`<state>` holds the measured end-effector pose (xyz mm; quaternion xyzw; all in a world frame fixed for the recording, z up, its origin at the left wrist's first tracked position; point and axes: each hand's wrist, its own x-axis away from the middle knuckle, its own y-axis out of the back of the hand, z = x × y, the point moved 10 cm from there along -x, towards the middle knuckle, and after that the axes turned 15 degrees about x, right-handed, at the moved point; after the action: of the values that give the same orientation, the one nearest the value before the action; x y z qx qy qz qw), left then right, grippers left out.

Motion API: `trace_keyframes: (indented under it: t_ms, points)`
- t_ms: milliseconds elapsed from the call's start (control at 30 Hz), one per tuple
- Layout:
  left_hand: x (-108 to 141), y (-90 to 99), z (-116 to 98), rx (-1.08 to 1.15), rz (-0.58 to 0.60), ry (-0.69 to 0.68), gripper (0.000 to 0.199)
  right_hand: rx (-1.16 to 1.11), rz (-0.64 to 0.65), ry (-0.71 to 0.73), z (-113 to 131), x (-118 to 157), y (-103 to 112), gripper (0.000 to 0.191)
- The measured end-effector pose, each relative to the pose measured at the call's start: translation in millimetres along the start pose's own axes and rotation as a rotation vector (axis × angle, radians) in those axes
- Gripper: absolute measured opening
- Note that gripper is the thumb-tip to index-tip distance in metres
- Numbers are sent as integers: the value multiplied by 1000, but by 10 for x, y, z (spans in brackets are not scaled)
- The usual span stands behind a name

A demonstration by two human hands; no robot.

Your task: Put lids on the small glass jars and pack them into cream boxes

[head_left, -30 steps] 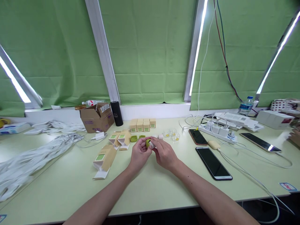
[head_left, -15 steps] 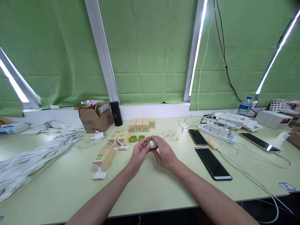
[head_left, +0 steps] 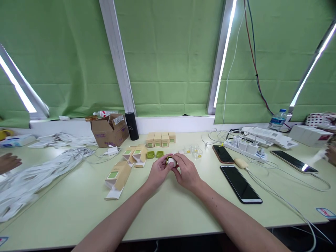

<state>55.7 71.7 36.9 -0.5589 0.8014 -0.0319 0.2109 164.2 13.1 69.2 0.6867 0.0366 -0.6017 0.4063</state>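
Both hands meet over the middle of the table around a small rounded white-and-green case. My left hand grips it from the left, its thumb lying against the white face. From the right, my right hand has its fingers closed over the top and side of the same case. Part of the case is hidden by the fingers. Just beyond the left hand sit two small green square pieces. Several clear little containers with yellow spots lie beyond the right hand.
Opened kraft boxes lie at left, with small upright kraft boxes behind. A carton and black cylinder stand farther back. Phones, a power strip and cables occupy the right. Another person's hand is at far left.
The case has turned slightly between my hands, and my left thumb has moved onto its white face. Another person's hand has come into view at the left edge. The view has shifted slightly.
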Motion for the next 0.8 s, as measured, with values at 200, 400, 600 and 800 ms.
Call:
trace_keyframes:
  t_ms: [200,400,600,800]
  points:
    - [-7,31,10,-34,-18,-16,58,-37,15,-10,-6,-1,-34,46]
    - [2,20,-17,-69,-7,-34,58,-41,12,-19,-15,-8,-42,41]
    - [9,-10,-40,-51,11,-50,58,-47,23,-33,-46,11,-85,41]
    - [12,4,-38,-69,-1,-48,57,-99,36,-54,-65,11,-93,41]
